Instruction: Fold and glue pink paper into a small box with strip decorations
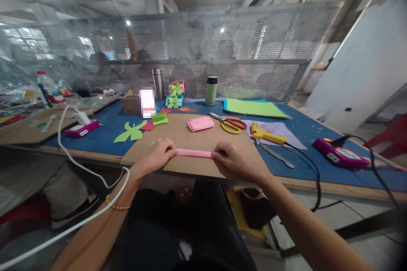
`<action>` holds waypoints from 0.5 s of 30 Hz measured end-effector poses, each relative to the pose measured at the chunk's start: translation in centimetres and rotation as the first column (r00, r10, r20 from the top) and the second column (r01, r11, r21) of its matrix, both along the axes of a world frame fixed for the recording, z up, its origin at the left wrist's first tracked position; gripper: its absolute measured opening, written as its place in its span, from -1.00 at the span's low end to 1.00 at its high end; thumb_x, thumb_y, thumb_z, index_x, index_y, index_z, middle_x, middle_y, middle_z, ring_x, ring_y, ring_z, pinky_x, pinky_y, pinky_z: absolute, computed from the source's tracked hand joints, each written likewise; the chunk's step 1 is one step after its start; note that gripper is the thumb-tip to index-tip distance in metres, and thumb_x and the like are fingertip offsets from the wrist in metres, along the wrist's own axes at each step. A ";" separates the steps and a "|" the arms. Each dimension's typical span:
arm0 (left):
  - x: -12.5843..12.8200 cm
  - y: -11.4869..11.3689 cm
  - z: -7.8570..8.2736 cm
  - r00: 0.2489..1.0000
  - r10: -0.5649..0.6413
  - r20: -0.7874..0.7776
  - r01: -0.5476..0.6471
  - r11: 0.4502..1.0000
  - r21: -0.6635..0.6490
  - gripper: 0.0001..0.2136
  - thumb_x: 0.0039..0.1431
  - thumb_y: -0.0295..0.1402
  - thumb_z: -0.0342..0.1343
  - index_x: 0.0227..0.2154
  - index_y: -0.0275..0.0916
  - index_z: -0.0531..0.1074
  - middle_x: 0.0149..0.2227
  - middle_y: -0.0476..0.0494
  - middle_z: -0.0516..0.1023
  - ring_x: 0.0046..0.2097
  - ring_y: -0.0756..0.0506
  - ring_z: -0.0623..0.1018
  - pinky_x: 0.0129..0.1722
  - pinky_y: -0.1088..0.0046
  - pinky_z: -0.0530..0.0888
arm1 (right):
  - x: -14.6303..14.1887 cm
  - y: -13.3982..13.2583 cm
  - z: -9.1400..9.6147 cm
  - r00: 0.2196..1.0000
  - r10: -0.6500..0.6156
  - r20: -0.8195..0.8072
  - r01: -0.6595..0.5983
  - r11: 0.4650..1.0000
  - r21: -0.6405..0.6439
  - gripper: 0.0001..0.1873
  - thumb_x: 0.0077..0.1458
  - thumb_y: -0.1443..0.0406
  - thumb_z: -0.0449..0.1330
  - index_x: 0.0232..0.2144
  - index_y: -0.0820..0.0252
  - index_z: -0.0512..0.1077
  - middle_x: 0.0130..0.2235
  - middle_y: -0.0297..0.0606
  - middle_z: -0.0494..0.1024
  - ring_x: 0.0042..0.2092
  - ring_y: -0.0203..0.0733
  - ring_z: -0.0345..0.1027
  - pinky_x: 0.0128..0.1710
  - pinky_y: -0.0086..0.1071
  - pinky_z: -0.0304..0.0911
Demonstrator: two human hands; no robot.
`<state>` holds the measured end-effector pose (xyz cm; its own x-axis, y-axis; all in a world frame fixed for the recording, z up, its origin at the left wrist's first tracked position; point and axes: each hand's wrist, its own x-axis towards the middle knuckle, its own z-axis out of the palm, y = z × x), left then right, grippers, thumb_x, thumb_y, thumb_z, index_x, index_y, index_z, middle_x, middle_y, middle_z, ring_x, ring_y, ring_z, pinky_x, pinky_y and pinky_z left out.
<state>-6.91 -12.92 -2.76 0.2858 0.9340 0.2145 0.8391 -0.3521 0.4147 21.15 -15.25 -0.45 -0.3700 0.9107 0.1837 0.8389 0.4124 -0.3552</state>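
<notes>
A narrow folded strip of pink paper (194, 153) lies level across the near part of a brown cardboard sheet (187, 167). Its left end is pinched by my left hand (160, 152), its right end by my right hand (237, 160). Fingers of both hands are curled, with the thumbs turned inward. Just beyond the strip rests a folded pink paper piece (201, 123). Scissors (229, 125) with red and yellow handles lie open-bladed past my right hand. Ahead of my left hand are a green paper leaf cutout (129, 131) and a green paper scrap (160, 118).
To the right lie a yellow glue gun (267, 134), a metal blade (276, 155) and a purple power strip (340, 153). Green sheets (256, 108), a green tumbler (211, 92) and a steel flask (158, 84) are at the back. A white cable (95, 170) crosses my left forearm.
</notes>
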 end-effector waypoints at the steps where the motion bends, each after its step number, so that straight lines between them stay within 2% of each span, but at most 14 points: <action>1: 0.0 0.0 0.1 1.000 0.003 -0.001 -0.003 1.000 -0.011 -0.81 0.18 -0.24 0.04 -0.43 -0.21 0.45 -0.31 -0.13 0.54 -0.20 -0.16 0.45 -0.22 0.33 0.30 | 0.1 0.1 0.0 1.000 -0.021 0.002 0.021 0.999 -0.028 -0.76 0.21 0.18 0.14 -0.34 0.19 0.52 -0.32 -0.20 0.59 -0.32 -0.19 0.38 -0.38 -0.40 0.09; 7: 0.3 -0.3 0.6 0.999 0.036 -0.012 -0.037 0.997 -0.064 -0.77 0.20 -0.21 0.00 -0.45 -0.21 0.44 -0.32 -0.12 0.54 -0.21 -0.14 0.47 -0.23 0.35 0.29 | 0.4 1.4 0.1 0.999 -0.042 0.030 0.047 0.986 -0.159 -0.75 0.15 0.13 0.17 -0.41 0.18 0.49 -0.41 -0.26 0.55 -0.41 -0.23 0.32 -0.46 -0.40 0.04; 15: 1.1 -0.4 0.6 0.988 0.106 -0.113 -0.108 0.994 -0.013 -0.80 0.19 -0.25 0.02 -0.48 -0.20 0.40 -0.33 -0.11 0.54 -0.21 -0.17 0.46 -0.23 0.32 0.25 | 0.1 1.8 0.4 0.991 0.014 0.133 -0.001 0.996 -0.092 -0.74 0.19 0.16 0.15 -0.45 0.19 0.46 -0.38 -0.22 0.53 -0.40 -0.24 0.27 -0.44 -0.39 -0.01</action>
<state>-5.78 -13.36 -2.16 0.2051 0.9640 0.1689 0.9131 -0.2506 0.3217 21.26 -13.46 -0.08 -0.3925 0.9185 0.0481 0.8781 0.3898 -0.2774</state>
